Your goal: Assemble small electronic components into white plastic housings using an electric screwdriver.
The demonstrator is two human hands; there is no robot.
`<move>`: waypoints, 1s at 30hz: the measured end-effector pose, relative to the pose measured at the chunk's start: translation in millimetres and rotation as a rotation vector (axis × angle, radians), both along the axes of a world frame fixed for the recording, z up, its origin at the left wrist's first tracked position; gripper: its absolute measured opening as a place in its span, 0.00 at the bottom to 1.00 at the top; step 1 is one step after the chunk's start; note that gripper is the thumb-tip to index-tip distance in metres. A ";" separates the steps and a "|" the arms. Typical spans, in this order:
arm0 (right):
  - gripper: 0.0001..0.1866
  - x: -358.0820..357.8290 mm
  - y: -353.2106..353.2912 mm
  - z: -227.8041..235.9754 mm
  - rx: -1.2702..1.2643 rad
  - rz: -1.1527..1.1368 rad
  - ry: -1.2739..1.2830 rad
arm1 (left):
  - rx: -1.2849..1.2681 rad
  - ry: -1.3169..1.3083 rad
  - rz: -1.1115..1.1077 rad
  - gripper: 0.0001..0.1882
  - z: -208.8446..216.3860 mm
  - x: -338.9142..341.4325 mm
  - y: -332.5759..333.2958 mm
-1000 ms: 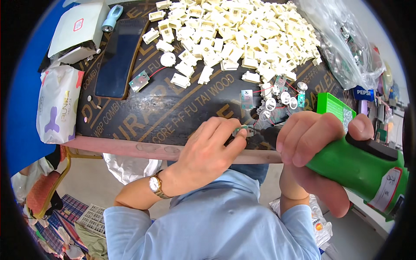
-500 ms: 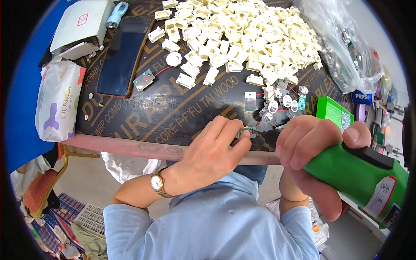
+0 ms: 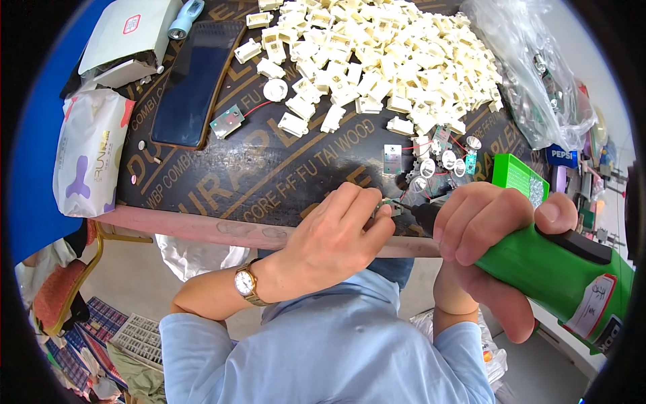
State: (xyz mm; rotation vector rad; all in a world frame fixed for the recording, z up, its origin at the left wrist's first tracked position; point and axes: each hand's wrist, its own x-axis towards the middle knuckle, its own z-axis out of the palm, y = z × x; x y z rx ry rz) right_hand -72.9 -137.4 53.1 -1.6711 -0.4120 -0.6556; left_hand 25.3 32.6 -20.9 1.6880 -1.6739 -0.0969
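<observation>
My right hand (image 3: 484, 222) is wrapped around a green electric screwdriver (image 3: 545, 269), its dark nose pointing left. The driver's tip meets a small part, apparently a circuit board (image 3: 391, 205), close to the table's near edge. My left hand (image 3: 340, 229) pinches that part between thumb and fingers, which partly hide it. Just beyond lie several small circuit boards, such as a pale green one (image 3: 393, 159), wired in red to round clear lens pieces (image 3: 427, 167). Farther left rests another circuit board (image 3: 227, 122), joined by a red wire to a white round piece (image 3: 275, 89).
A big heap of cream plastic housings (image 3: 397, 60) covers the far table. A green tray (image 3: 513, 174) of small metal bits and a clear plastic bag (image 3: 531, 74) stand right. Left are a phone (image 3: 192, 84), a tissue pack (image 3: 93, 155), a white box (image 3: 128, 40) and a small blue flashlight (image 3: 186, 20).
Both hands keep their grips, with the driver's tip still at the small part. The whole view has shifted slightly; the things on the table lie as before.
</observation>
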 end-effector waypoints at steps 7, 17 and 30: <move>0.52 2.6 -1.0 1.9 -0.012 0.038 0.010 | 0.014 -0.009 -0.003 0.14 1.5 0.2 0.5; 0.51 4.3 2.5 -0.4 -0.005 0.044 0.026 | -0.002 0.022 0.003 0.12 1.0 -0.5 3.4; 0.58 -23.1 18.3 1.6 0.227 -0.535 -0.111 | 0.044 -0.072 0.257 0.09 12.3 28.3 33.1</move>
